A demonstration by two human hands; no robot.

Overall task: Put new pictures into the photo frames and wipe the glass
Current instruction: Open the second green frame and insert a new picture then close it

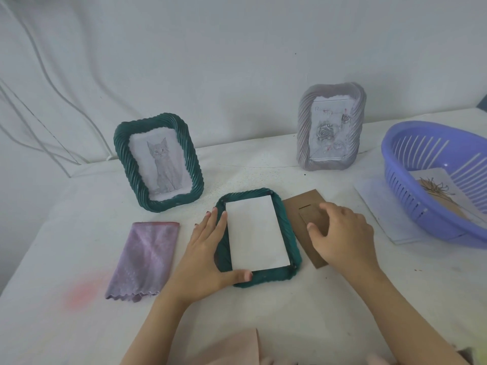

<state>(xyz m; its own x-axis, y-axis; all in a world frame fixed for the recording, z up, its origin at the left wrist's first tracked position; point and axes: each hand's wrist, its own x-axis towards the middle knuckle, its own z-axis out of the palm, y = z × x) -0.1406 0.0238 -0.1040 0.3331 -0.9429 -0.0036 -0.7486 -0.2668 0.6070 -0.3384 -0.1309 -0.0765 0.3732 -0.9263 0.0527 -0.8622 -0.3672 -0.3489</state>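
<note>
A dark green frame (288,233) lies face down in the middle of the table, with a white picture (255,233) lying back side up in its opening. My left hand (208,256) rests flat on the frame's left side, fingers straight, thumb on its near edge. My right hand (342,235) lies on the brown backing board (300,201) just right of the frame, fingers curled over its stand flap. A folded lilac cloth (145,259) lies to the left.
A second green frame (158,162) with a cat picture stands at the back left. A grey frame (330,127) with a rose picture stands at the back right. A purple basket (437,180) holding a picture sits at the right, on a white sheet.
</note>
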